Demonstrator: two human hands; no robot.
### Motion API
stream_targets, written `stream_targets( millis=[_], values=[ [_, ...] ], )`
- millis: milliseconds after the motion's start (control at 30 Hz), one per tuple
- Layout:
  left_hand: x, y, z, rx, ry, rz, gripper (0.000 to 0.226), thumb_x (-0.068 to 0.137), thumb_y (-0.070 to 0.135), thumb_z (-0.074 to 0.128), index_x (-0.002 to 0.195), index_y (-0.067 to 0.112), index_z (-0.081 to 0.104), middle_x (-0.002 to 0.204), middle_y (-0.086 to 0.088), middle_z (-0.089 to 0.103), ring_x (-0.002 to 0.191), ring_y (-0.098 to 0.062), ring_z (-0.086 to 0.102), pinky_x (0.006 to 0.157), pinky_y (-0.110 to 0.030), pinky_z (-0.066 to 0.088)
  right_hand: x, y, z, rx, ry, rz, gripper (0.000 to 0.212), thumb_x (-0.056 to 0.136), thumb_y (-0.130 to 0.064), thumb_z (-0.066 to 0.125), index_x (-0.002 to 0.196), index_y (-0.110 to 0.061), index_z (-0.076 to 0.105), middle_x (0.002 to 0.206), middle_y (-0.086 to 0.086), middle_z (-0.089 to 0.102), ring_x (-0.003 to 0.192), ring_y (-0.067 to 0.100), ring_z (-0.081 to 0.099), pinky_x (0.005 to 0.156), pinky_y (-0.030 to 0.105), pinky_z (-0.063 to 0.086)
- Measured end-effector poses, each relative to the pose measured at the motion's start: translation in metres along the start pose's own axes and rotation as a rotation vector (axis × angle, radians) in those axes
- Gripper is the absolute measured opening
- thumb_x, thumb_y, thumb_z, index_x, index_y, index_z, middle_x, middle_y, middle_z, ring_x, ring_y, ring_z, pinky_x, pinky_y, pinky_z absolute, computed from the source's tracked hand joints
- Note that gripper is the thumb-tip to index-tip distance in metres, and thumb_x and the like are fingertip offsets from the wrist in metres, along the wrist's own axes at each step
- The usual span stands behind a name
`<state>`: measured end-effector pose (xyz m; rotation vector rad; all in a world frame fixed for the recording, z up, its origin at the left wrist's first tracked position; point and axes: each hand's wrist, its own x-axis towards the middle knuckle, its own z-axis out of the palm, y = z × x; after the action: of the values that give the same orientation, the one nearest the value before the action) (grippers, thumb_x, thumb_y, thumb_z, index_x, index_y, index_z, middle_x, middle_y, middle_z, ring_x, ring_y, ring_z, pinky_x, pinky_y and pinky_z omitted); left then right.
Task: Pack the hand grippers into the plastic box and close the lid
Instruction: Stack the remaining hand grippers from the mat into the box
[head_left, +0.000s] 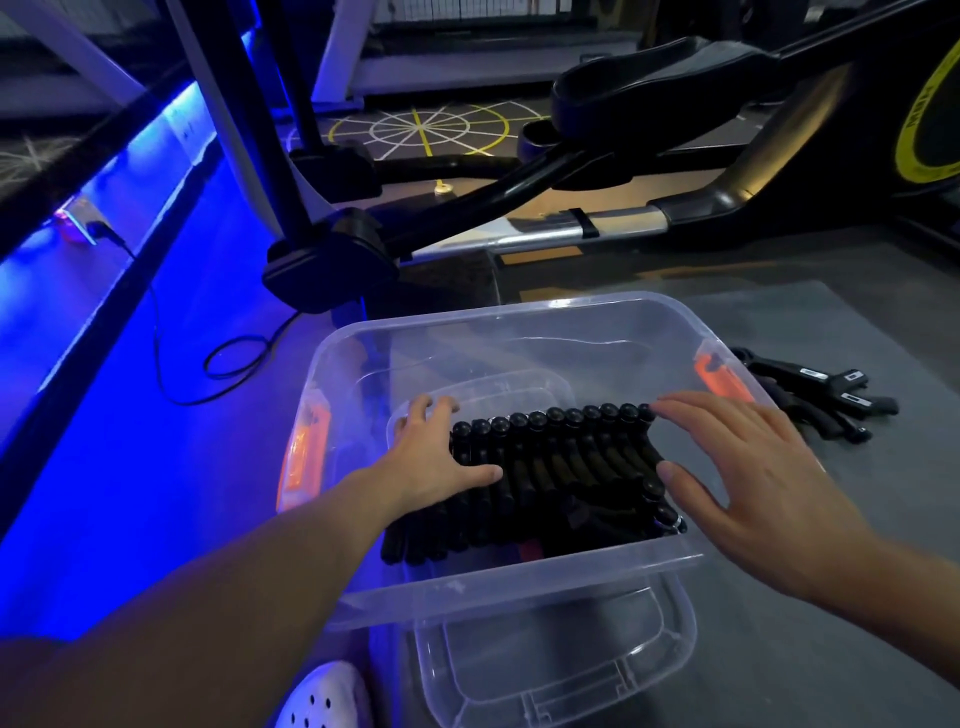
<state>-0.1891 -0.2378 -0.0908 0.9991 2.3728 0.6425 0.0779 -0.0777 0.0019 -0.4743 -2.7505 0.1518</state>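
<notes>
A clear plastic box (519, 577) with orange side latches stands on the floor in front of me. Several black hand grippers (556, 462) lie packed in a row inside it. My left hand (431, 452) reaches into the box and grips the left end of the row, thumb on top, fingers curled behind. My right hand (748, 467) hovers over the right end with fingers spread and straight, fingertips touching the row. More black hand grippers (826, 400) lie loose on the floor to the right of the box. The clear lid (561, 670) lies on the floor, partly under the box's near side.
An exercise machine (571, 171) with black arms and pedals stands just behind the box. A black cable (218, 364) loops on the floor at the left beside a blue-lit ledge. A white perforated shoe (322, 696) shows at the bottom edge.
</notes>
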Motion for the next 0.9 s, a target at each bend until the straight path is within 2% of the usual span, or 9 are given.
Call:
stream_targets(
  millis=[133, 300, 433, 567, 700, 767, 833, 900],
  values=[
    [0.0, -0.002, 0.001, -0.026, -0.003, 0.045, 0.089, 0.06, 0.07, 0.074, 0.131, 0.034, 0.034, 0.149, 0.009, 0.018, 0.135, -0.023, 0.028, 0.109, -0.045, 0.037, 0.001, 0.0, 0.001, 0.009, -0.005, -0.006, 0.047, 0.091, -0.046, 0.041, 0.129, -0.021, 0.053, 0.125, -0.009, 0.058, 0.118, 0.013, 0.052, 0.104, 0.031, 0.032],
    [-0.001, 0.001, 0.0, -0.063, 0.018, 0.102, 0.074, 0.067, 0.062, 0.075, 0.125, 0.033, 0.04, 0.142, 0.01, 0.026, 0.125, -0.014, 0.035, 0.1, -0.029, 0.034, 0.002, -0.002, 0.001, 0.007, 0.0, -0.024, 0.046, 0.091, -0.045, 0.042, 0.127, -0.02, 0.054, 0.122, -0.009, 0.06, 0.116, 0.014, 0.051, 0.104, 0.03, 0.031],
    [0.0, 0.005, 0.002, -0.058, 0.019, 0.066, 0.076, 0.068, 0.067, 0.071, 0.128, 0.031, 0.039, 0.145, 0.009, 0.024, 0.132, -0.019, 0.031, 0.106, -0.039, 0.036, 0.002, 0.0, 0.001, 0.017, -0.017, -0.004, 0.045, 0.09, -0.046, 0.042, 0.128, -0.022, 0.053, 0.122, -0.01, 0.059, 0.115, 0.013, 0.054, 0.102, 0.03, 0.032],
    [-0.002, 0.017, 0.001, 0.045, 0.014, 0.061, 0.083, 0.068, 0.074, 0.063, 0.135, 0.033, 0.033, 0.153, 0.009, 0.014, 0.141, -0.024, 0.018, 0.11, -0.052, 0.032, 0.0, 0.003, 0.002, 0.028, -0.008, 0.001, 0.045, 0.089, -0.045, 0.043, 0.127, -0.022, 0.054, 0.121, -0.011, 0.059, 0.117, 0.012, 0.05, 0.102, 0.028, 0.03],
    [-0.011, 0.047, -0.008, 0.179, 0.145, 0.141, 0.079, 0.071, 0.078, 0.054, 0.133, 0.035, 0.033, 0.149, 0.012, 0.02, 0.139, -0.017, 0.021, 0.101, -0.057, 0.036, -0.002, 0.007, -0.003, 0.076, 0.011, 0.012, 0.045, 0.089, -0.046, 0.042, 0.126, -0.024, 0.054, 0.122, -0.013, 0.058, 0.115, 0.006, 0.049, 0.1, 0.021, 0.026],
    [-0.014, 0.066, -0.01, 0.226, 0.178, 0.176, 0.076, 0.075, 0.076, 0.053, 0.135, 0.034, 0.033, 0.151, 0.01, 0.018, 0.141, -0.016, 0.016, 0.102, -0.059, 0.03, -0.006, 0.01, -0.006, 0.115, 0.061, 0.038, 0.043, 0.089, -0.046, 0.042, 0.125, -0.025, 0.055, 0.123, -0.013, 0.058, 0.113, 0.003, 0.045, 0.097, 0.02, 0.024],
    [-0.016, 0.086, -0.012, 0.248, 0.2, 0.253, 0.076, 0.075, 0.079, 0.047, 0.135, 0.034, 0.034, 0.152, 0.008, 0.022, 0.142, -0.017, 0.017, 0.106, -0.063, 0.028, -0.011, 0.017, -0.011, 0.165, 0.13, 0.086, 0.04, 0.09, -0.043, 0.043, 0.122, -0.025, 0.056, 0.122, -0.012, 0.057, 0.113, 0.004, 0.046, 0.097, 0.025, 0.028],
    [-0.019, 0.113, -0.011, 0.223, 0.203, 0.382, 0.075, 0.074, 0.08, 0.038, 0.134, 0.034, 0.035, 0.146, 0.01, 0.031, 0.138, -0.016, 0.027, 0.105, -0.059, 0.032, -0.02, 0.028, -0.016, 0.211, 0.211, 0.154, 0.035, 0.091, -0.04, 0.044, 0.12, -0.024, 0.057, 0.119, -0.013, 0.056, 0.113, 0.008, 0.051, 0.097, 0.033, 0.036]
  ],
)
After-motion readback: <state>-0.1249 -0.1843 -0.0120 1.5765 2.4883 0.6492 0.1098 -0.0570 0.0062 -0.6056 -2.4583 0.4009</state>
